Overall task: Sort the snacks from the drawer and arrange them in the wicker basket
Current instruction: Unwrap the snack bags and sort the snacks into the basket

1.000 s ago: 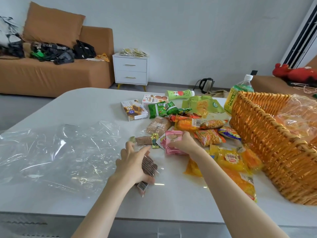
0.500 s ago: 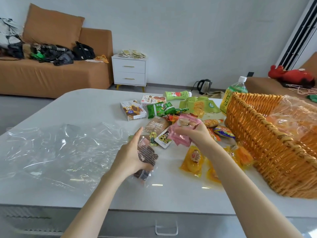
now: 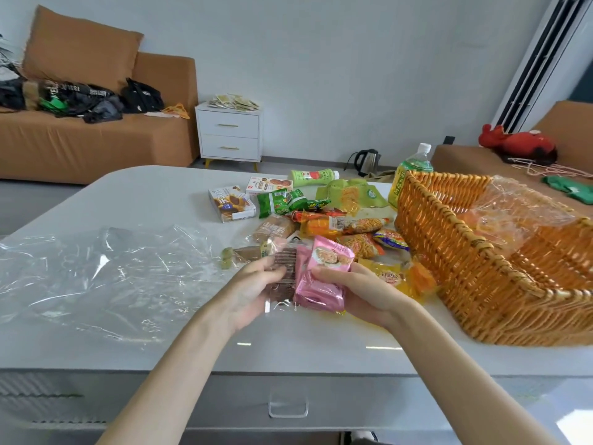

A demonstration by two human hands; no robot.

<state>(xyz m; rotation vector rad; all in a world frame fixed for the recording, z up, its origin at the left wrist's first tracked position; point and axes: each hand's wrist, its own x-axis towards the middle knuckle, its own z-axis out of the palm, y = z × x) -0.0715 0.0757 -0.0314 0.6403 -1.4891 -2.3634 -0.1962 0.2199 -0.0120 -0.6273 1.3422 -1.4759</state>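
Since half a second ago the two hands have come together near the table's front edge, and the pink snack packet (image 3: 324, 273) has been brought back from above the pile to sit right against the clear-wrapped brown snack (image 3: 284, 272). The left hand (image 3: 253, 292) holds that brown snack upright, thumb curled over its front and fingers behind. The wrapper is see-through, and the dark ribbed piece inside shows plainly. The right hand (image 3: 364, 295) grips the pink packet from its right side, thumb on the face and fingers curled beneath. It is glossy pink foil with a round pale snack pictured on top; whether it is one pack or two stacked I cannot tell.

Both packets are held above the white table (image 3: 134, 200), just in front of the snack pile (image 3: 324, 221). The wicker basket (image 3: 465, 271) stands to the right, with crumpled cellophane (image 3: 521, 213) inside. A clear plastic sheet (image 3: 96, 268) lies to the left.
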